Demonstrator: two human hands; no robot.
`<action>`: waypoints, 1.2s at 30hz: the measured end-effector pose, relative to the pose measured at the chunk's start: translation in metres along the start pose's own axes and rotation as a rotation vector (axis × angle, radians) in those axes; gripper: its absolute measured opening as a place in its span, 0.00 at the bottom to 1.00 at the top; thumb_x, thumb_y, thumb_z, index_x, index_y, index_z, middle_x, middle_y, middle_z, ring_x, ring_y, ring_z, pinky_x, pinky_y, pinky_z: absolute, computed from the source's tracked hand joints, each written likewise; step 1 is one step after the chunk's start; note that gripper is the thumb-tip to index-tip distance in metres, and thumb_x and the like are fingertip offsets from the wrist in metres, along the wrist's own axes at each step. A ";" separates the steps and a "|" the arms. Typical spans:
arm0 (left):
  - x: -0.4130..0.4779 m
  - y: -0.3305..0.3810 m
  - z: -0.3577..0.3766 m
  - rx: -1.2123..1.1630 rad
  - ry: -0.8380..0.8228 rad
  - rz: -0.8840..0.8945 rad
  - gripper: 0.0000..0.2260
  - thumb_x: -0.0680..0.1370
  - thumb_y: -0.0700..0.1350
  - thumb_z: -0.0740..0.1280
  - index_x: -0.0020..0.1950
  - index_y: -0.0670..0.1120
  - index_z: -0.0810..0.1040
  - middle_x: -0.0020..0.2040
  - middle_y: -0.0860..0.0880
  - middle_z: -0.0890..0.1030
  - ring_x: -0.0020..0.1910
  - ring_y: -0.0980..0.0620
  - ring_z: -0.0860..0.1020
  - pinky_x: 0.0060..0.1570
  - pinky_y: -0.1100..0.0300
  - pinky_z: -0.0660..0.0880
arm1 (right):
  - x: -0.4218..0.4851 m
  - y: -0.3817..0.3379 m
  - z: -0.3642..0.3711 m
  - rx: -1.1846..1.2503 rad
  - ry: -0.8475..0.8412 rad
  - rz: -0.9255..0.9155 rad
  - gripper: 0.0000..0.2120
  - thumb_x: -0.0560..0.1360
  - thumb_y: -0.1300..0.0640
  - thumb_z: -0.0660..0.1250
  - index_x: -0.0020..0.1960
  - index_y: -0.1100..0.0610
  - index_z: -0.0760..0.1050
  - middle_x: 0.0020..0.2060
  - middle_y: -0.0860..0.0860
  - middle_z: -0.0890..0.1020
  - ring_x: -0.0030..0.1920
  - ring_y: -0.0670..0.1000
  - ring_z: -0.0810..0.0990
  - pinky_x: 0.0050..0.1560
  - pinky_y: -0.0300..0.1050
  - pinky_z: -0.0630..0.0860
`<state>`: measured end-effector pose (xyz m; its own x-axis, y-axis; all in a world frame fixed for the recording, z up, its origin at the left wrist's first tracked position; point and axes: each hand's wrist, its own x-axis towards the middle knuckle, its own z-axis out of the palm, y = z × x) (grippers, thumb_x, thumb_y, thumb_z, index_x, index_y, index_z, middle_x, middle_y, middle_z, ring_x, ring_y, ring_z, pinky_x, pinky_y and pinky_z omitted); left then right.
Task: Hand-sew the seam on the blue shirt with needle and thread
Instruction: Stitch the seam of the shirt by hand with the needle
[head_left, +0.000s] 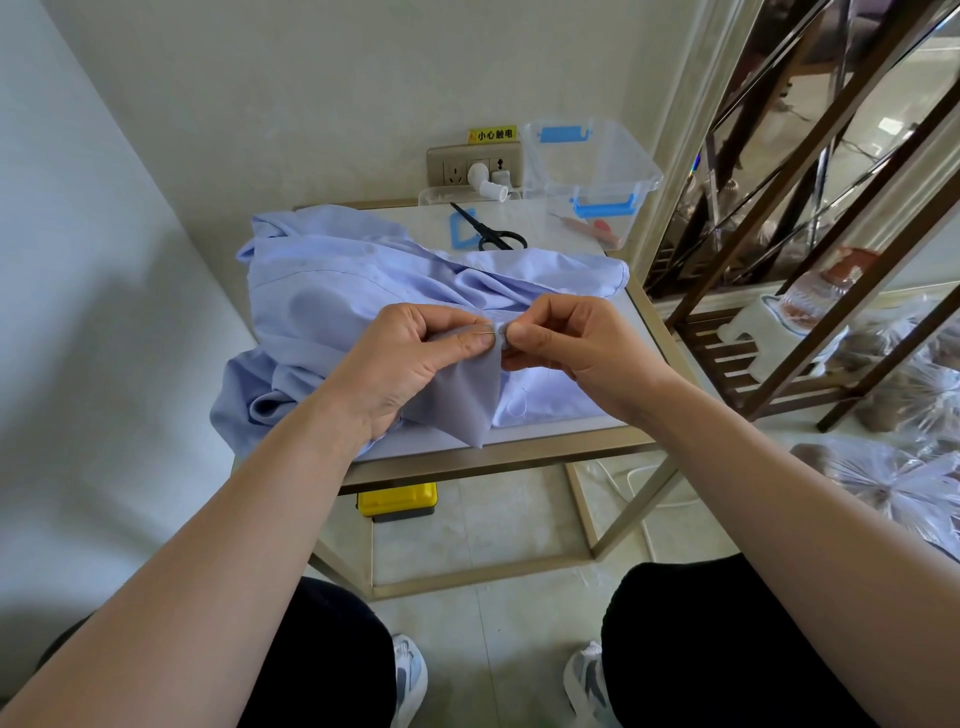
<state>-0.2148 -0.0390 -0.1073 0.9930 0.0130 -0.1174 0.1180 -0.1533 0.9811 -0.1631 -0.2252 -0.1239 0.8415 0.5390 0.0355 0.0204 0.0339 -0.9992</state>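
Observation:
A light blue shirt (332, 291) lies crumpled over a small white-topped table (644, 322). My left hand (400, 364) pinches a raised fold of the shirt between thumb and fingers, and a flap of cloth hangs down below it. My right hand (566, 343) pinches the needle (491, 331) where it meets that fold, right beside my left thumb. The thin needle lies nearly level across the fold. A loop of pale thread (519, 405) rests on the shirt below my right hand.
Black scissors (491, 234) and a blue plastic piece lie on the table behind the shirt. A clear box with blue handles (592, 176) stands at the back right by a wall socket. A yellow case (397, 500) sits under the table. A brown shelf frame stands to the right.

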 end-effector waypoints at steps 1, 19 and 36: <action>0.000 0.001 0.000 -0.009 0.007 0.001 0.04 0.75 0.42 0.72 0.45 0.50 0.86 0.45 0.49 0.86 0.46 0.54 0.81 0.54 0.56 0.76 | 0.000 -0.001 -0.001 -0.012 0.009 -0.004 0.03 0.75 0.63 0.68 0.44 0.63 0.77 0.40 0.57 0.84 0.42 0.53 0.84 0.50 0.44 0.81; 0.003 0.004 0.000 -0.006 0.033 0.007 0.06 0.73 0.44 0.73 0.37 0.53 0.86 0.40 0.52 0.85 0.43 0.56 0.79 0.51 0.58 0.74 | 0.003 -0.006 -0.006 -0.192 0.072 -0.030 0.02 0.77 0.66 0.67 0.47 0.62 0.78 0.38 0.53 0.84 0.38 0.48 0.83 0.44 0.39 0.80; 0.009 -0.002 0.005 0.192 0.064 0.090 0.06 0.73 0.47 0.74 0.37 0.49 0.83 0.36 0.51 0.82 0.38 0.56 0.75 0.42 0.62 0.70 | 0.004 0.001 0.002 -0.760 0.112 -0.559 0.02 0.74 0.60 0.72 0.45 0.59 0.82 0.50 0.53 0.78 0.44 0.43 0.75 0.48 0.34 0.70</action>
<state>-0.2063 -0.0437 -0.1115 0.9985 0.0523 -0.0152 0.0322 -0.3420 0.9392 -0.1606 -0.2215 -0.1250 0.6496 0.5256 0.5493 0.7485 -0.3152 -0.5835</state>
